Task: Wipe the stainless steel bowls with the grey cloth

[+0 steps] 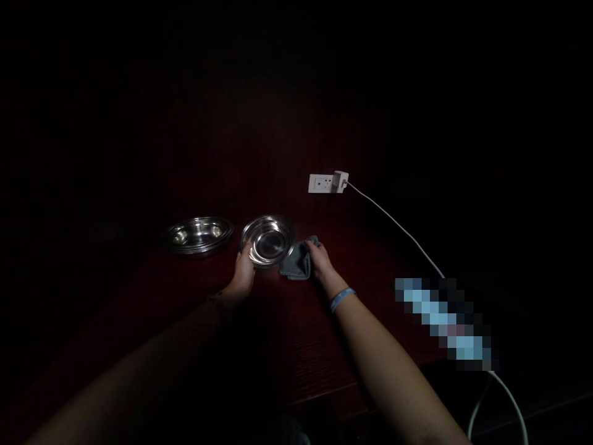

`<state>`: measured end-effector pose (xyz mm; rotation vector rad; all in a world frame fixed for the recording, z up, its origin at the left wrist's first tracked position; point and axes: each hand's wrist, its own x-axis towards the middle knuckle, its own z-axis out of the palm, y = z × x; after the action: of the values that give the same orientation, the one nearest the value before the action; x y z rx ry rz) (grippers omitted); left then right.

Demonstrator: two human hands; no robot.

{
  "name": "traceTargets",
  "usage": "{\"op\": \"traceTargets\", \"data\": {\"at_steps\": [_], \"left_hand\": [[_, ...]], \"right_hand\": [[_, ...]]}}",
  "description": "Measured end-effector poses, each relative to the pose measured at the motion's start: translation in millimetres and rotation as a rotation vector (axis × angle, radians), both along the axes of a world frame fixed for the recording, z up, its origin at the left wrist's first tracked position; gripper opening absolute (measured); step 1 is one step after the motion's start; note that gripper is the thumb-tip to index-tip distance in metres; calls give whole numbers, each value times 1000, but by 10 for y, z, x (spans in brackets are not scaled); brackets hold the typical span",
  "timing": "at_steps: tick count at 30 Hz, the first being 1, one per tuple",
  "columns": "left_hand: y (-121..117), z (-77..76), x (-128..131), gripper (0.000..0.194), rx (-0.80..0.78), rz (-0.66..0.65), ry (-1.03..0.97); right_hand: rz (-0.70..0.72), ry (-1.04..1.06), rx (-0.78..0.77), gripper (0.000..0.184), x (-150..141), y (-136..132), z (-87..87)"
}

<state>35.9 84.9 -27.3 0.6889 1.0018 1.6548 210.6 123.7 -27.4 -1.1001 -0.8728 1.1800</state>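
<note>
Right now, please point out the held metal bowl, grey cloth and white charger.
Held metal bowl (270, 244): head view, inner base.
Grey cloth (297, 262): head view, folded middle.
White charger (339, 179): head view, plug body.

The stack (199, 240) blocks the left side, leaving just a narrow gap beside the bowl (269, 242) in the left hand (243, 272), while the right hand (319, 259) and its cloth (296, 266) take up the space at the bowl's right. A hand could pass over the table (296, 352) between the arms (389, 352); farther right, the cable (393, 219) slants down from the charger (340, 179), across any sideways path.
</note>
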Motion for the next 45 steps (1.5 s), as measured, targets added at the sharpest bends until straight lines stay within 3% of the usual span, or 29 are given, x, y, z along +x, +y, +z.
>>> {"op": "traceTargets", "data": {"at_steps": [3, 5, 10, 13, 18, 24, 30, 33, 40, 45], "left_hand": [[-19, 26, 13, 34, 3, 11, 28], [-32, 40, 19, 34, 10, 14, 32], [-62, 64, 18, 34, 7, -34, -11], [-53, 54, -2, 33, 26, -34, -29], [-7, 26, -42, 32, -1, -37, -53], [44, -30, -60, 33, -48, -32, 17], [31, -15, -61, 41, 61, -221, 3], [13, -10, -76, 48, 60, -266, 41], [25, -79, -125, 37, 72, -229, 139], [-10, -57, -110, 29, 65, -238, 175]], "right_hand": [[-382, -647, 328, 47, -21, -87, 67], [-386, -851, 518, 47, -43, -203, 177], [140, -1078, 800, 44, -150, -493, 373], [319, -1142, 863, 39, -206, -551, 400], [438, -1153, 871, 23, -199, -461, 388], [396, -1249, 859, 12, -109, -336, 344], [368, -1293, 795, 15, 1, -324, 397], [243, -1359, 737, 20, 97, -300, 403], [-309, -1555, 447, 31, 415, -196, 342], [-418, -1623, 277, 35, 585, -120, 238]]}}
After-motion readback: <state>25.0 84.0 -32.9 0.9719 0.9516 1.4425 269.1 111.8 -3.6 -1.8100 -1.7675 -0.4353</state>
